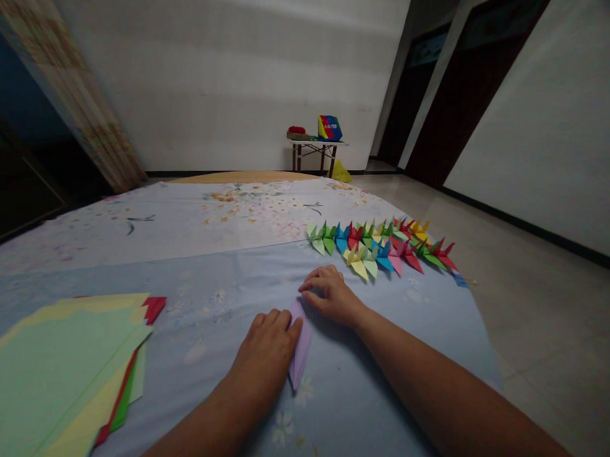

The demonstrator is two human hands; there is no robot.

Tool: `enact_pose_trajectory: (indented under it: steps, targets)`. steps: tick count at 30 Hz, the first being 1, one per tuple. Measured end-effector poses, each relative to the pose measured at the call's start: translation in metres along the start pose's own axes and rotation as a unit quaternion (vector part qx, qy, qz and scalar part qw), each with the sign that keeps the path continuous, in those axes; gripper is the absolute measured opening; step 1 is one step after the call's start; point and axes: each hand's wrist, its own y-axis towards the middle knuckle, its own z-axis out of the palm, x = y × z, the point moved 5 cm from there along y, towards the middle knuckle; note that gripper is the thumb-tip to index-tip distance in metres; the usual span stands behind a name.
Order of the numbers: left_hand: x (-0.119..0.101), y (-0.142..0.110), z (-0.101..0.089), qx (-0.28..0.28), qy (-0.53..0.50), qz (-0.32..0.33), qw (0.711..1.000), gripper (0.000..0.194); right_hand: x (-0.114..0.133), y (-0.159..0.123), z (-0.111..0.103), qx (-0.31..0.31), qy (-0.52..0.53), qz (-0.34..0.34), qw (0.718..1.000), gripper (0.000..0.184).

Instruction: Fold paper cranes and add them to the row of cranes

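A narrow, folded piece of purple paper (301,352) lies on the blue cloth in front of me, its pointed end toward me. My left hand (269,340) holds it from the left, thumb pressed on top and fingers curled alongside. At the paper's far end, my right hand (332,295) has thumb and fingertips bent together in a pinch around the upper tip; the exact contact there is too small to make out. Beyond my right hand stand several folded paper cranes (383,259) in rows of green, blue, red, pink and yellow.
To the left lies a stack of coloured paper sheets (64,370), pale green on top, with yellow, red and green edges showing. A floral cloth (185,226) covers the table's far part. Against the wall, a small table (315,145) bears a colourful box (330,128).
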Motion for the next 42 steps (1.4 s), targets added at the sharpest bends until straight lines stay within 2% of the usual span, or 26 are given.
enact_pose_trajectory:
  steps: [4,8,19,33,42]
  targets:
    - [-0.002,-0.001,0.002,-0.008,0.005,-0.006,1.000,0.032,0.014,-0.010,-0.004,0.038,-0.043,-0.086,0.995,0.019]
    - [-0.002,-0.001,0.003,-0.020,0.021,-0.013,1.000,0.035,0.024,-0.014,-0.003,0.072,-0.074,-0.118,0.988,0.022]
    - [-0.005,-0.002,0.008,-0.008,0.034,-0.006,0.999,0.038,0.021,-0.014,0.003,0.116,-0.108,-0.113,0.981,0.025]
    - [-0.008,-0.005,-0.002,-0.009,0.056,-0.027,0.998,0.035,0.014,-0.015,0.003,0.121,-0.113,-0.082,0.983,0.027]
    - [-0.004,-0.008,0.001,-0.001,0.052,-0.030,0.998,0.042,0.007,-0.012,0.001,0.121,-0.091,-0.072,0.986,0.036]
